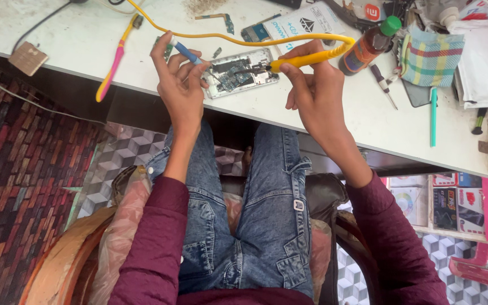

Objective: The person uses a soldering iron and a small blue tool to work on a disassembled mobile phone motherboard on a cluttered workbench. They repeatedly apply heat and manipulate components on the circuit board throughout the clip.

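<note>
Fingers (303,61) of right hand (312,93) wrapped closed around yellow soldering iron (306,58), tip aimed down at opened phone (238,72) lying flat on white counter (334,113) near its front edge, between both hands. Fingers of left hand (182,85) pinched narrow on blue-handled tool (186,52), slanted like a pen toward the same board, probably tweezers, though too small to tell. Yellow cord (210,36) looped up and away, clear of the work. Beyond right hand, brown bottle with green cap (368,45) leaning beside checked cloth (429,56); contents dark, level unclear. Small screwdriver (382,85) just below bottle.
</note>
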